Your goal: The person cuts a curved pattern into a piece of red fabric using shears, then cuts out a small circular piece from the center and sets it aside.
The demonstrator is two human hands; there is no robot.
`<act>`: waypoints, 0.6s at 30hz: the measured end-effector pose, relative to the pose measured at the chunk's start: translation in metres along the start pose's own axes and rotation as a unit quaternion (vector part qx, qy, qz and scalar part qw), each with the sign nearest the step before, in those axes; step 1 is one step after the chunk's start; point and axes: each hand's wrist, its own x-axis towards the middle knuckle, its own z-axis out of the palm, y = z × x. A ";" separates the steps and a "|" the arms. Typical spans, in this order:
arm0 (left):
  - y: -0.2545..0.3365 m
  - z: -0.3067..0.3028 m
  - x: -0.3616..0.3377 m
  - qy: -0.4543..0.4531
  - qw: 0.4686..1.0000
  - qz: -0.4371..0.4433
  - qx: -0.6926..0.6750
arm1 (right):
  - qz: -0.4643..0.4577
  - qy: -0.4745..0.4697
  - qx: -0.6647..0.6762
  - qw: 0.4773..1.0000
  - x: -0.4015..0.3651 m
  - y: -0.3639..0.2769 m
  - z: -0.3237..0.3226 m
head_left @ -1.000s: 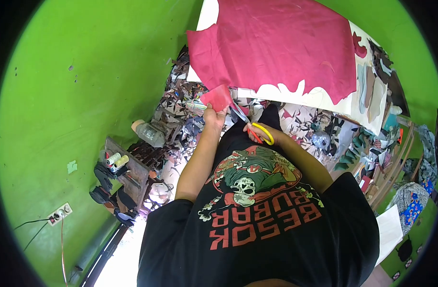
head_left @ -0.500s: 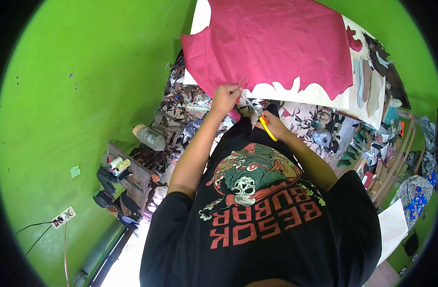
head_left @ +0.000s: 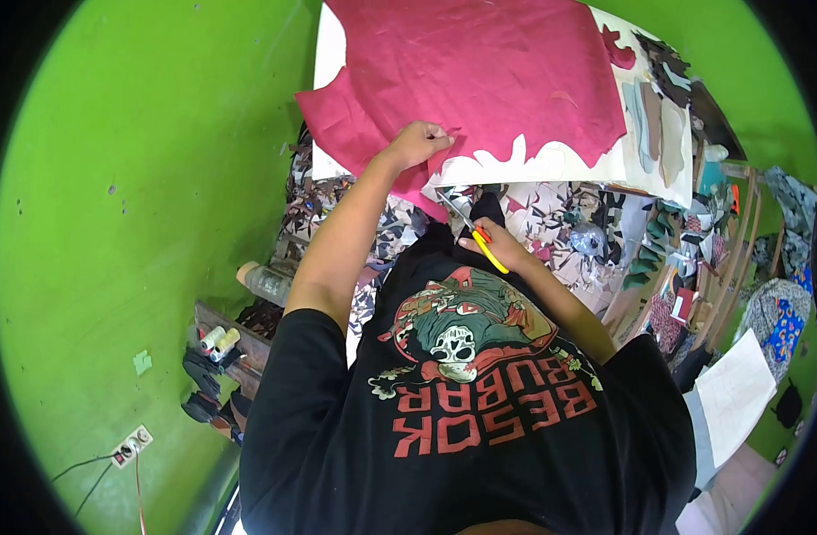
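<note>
A crimson leather hide (head_left: 489, 80) with an irregular cut edge lies over the white-topped table. My left hand (head_left: 419, 144) is at its near edge, fingertips pinched on the leather, and a strip of it hangs down below the wrist. Closer to my body, my right hand (head_left: 499, 245) is closed round the yellow and orange handles of a pair of scissors (head_left: 484, 241). The blades point up and left toward the table's near edge, just below the hide, with their tips by the hanging strip.
Leather scraps (head_left: 551, 214) litter the floor beneath the table. Grey and brown cut pieces (head_left: 672, 143) rest at the table's right end. Thread spools (head_left: 217, 341) stand on a small wooden stand at left, beside the green wall (head_left: 141, 223). A wooden rack (head_left: 734, 259) is at right.
My left hand has moved up over the hide's near edge, drawing the leather with it. The scissors stay low in my right hand. The whole view has shifted a little.
</note>
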 end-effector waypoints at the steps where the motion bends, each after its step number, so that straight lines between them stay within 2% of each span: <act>1: 0.002 0.001 0.001 -0.029 0.998 0.025 -0.052 | -0.003 0.005 0.006 1.000 0.001 0.005 0.000; 3: 0.000 0.001 0.006 -0.075 0.985 0.102 -0.114 | -0.006 0.015 0.005 1.000 -0.002 0.010 -0.005; 4: -0.005 0.000 0.009 -0.080 0.985 0.104 -0.113 | -0.013 0.018 0.001 1.000 -0.004 0.011 -0.008; 6: -0.012 -0.003 0.011 -0.064 0.980 0.174 -0.071 | -0.015 0.017 0.000 1.000 -0.006 0.019 -0.015; 7: -0.010 -0.007 0.010 -0.067 0.980 0.175 -0.069 | -0.022 -0.017 0.005 1.000 -0.002 0.026 -0.016; 8: -0.006 -0.011 0.010 -0.099 0.982 0.143 -0.067 | -0.029 -0.050 0.011 0.998 0.003 0.033 -0.017; 9: -0.003 -0.013 0.009 -0.130 0.983 0.109 -0.064 | 0.026 -0.095 0.057 0.993 -0.002 0.015 -0.023; 13: 0.010 -0.017 0.002 -0.123 0.981 0.147 -0.017 | 0.063 -0.121 0.123 0.983 -0.003 -0.025 -0.029; 15: 0.024 -0.023 -0.001 -0.176 0.977 0.081 -0.093 | 0.028 -0.116 0.092 0.989 0.009 -0.030 -0.029; 16: 0.031 -0.027 -0.004 -0.177 0.977 0.083 -0.091 | -0.006 -0.109 0.061 0.992 0.013 -0.034 -0.029; 18: 0.042 -0.033 -0.009 -0.208 0.969 0.015 -0.134 | -0.028 -0.099 0.074 0.992 0.022 -0.030 -0.024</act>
